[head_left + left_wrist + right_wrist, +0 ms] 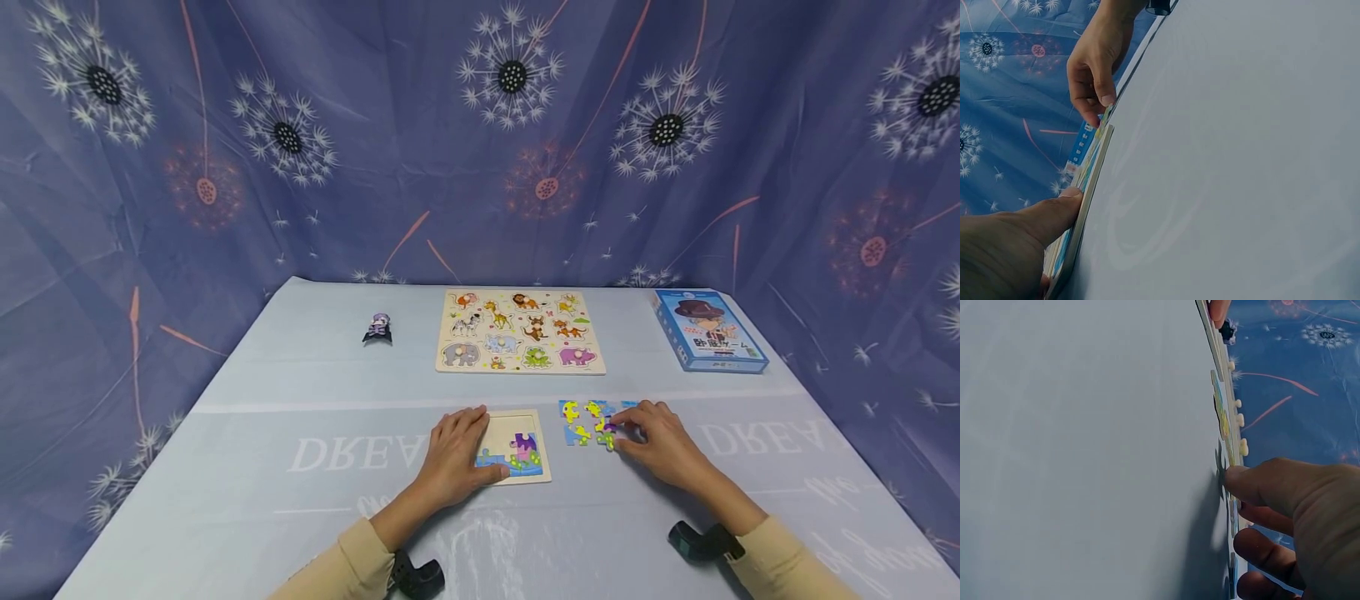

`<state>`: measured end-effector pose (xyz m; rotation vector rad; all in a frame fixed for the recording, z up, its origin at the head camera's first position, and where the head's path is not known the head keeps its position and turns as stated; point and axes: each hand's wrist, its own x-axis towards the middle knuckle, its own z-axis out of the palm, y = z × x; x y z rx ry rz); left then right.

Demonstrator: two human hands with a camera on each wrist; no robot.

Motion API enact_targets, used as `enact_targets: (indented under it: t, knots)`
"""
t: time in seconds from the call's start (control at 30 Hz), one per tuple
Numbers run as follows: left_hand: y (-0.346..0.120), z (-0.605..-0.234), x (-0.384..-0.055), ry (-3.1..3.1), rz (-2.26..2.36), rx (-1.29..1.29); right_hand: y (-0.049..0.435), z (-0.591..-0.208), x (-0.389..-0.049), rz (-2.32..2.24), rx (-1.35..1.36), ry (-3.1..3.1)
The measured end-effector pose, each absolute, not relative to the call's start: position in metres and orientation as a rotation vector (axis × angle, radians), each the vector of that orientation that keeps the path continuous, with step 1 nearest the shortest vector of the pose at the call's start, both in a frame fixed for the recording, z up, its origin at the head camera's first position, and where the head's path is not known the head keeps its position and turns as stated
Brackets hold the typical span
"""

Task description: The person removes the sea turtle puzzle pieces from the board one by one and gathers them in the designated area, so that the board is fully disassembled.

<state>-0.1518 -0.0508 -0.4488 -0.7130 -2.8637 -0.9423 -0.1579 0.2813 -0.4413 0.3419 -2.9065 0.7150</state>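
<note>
A small wooden puzzle tray [544,450] lies on the table with several pieces fitted along its bottom and right side. My left hand [457,458] holds it, thumb [1063,212] on the near rim and the other fingers over the left side. To the right of the tray lie several loose jigsaw pieces [576,435] in blue, yellow and purple. Over them my right hand [663,442] pinches a puzzle piece [609,423] between thumb and fingers. The right wrist view catches the thumb [1254,484] low beside the flat pieces; the fingers partly cover the rightmost ones.
Behind the tray lies a wooden animal knob puzzle [520,332]. A small dark figurine [378,328] stands at the back left. A blue game box [711,331] lies at the back right. The pale tablecloth [247,483] meets a blue dandelion-print curtain [405,150] at the back.
</note>
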Motion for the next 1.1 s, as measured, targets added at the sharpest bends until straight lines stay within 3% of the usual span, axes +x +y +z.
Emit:
enact_targets:
  t: [0.8,1.1]
  knots:
    - [-0.051,-0.451,-0.153,-2.828,-0.918,-0.748,0.28,-0.442,-0.155,0.724,0.356,-2.902]
    - [-0.051,-0.448,-0.154,-2.859,-0.934,-0.751,0.25,-0.437,-0.15,0.793,0.422,-2.86]
